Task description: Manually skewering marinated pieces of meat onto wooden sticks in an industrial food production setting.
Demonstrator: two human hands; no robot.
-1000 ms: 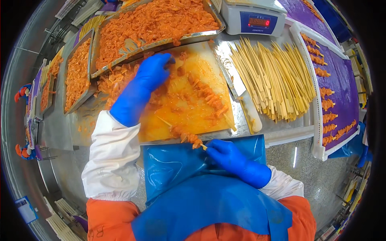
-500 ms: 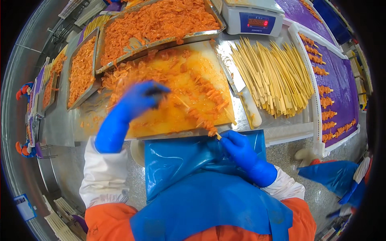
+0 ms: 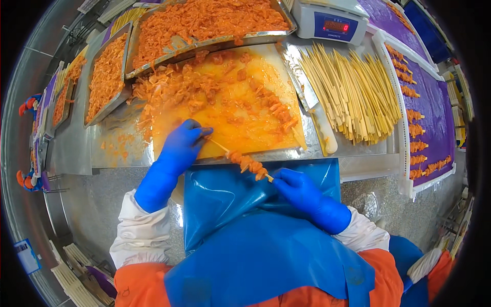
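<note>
My right hand (image 3: 302, 190), in a blue glove, is closed around the flat handle end of a bamboo skewer (image 3: 220, 146). Orange marinated meat pieces (image 3: 246, 163) are threaded along its handle half, while the part toward the tip is bare. The skewer hangs tilted over the front edge of the cutting board (image 3: 225, 135). At its bare tip, my gloved left hand (image 3: 183, 142) has its fingertips pinched together; what they hold is too small to make out. A loaded skewer (image 3: 279, 110) lies on the board's right side, and loose meat (image 3: 174, 89) is heaped at its far left.
A big metal tray of meat (image 3: 209, 25) stands behind the board, a smaller tray (image 3: 106, 74) to its left. On the right lie a knife (image 3: 327, 128), many bare skewers (image 3: 353, 92) and a purple-lined tray (image 3: 437, 117) with loaded skewers. A scale (image 3: 331, 23) stands behind.
My left hand has come from above the board down to the skewer's tip, its fingers now together. The skewer in my right hand has shifted slightly left and nearer. A person at the right has moved.
</note>
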